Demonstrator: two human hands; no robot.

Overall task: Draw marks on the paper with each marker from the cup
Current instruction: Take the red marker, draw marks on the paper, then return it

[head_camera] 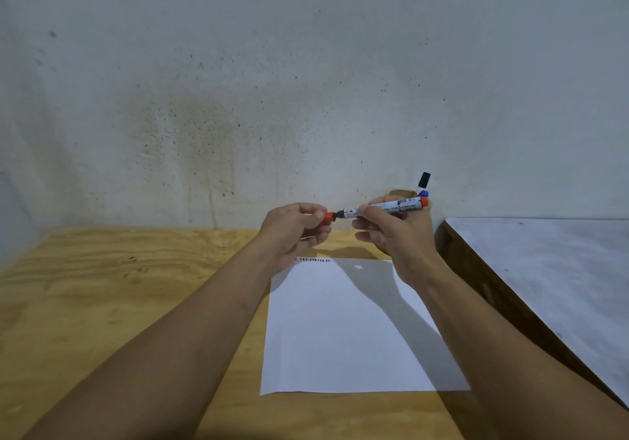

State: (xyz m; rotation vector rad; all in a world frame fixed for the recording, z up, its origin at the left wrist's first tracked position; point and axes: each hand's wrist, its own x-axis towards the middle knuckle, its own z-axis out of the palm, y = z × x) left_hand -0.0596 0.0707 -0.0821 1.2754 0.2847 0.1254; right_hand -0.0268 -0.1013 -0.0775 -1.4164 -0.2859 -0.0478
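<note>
Both hands meet mid-frame above the paper point(347, 330): left hand point(296, 232) pinches the red cap point(329, 217) (just off the tip), right hand point(391, 232) grips the marker point(391, 206) before the cup point(400, 193).

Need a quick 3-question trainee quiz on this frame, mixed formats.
1. True or false: the red cap is fully seated on the red marker.
2. Which hand holds the marker barrel? A) left hand B) right hand
3. Fill in: the existing marks sit along the paper's ____ edge.

Key: 1 false, the tip shows between cap and barrel; 2 B; 3 far.
</note>
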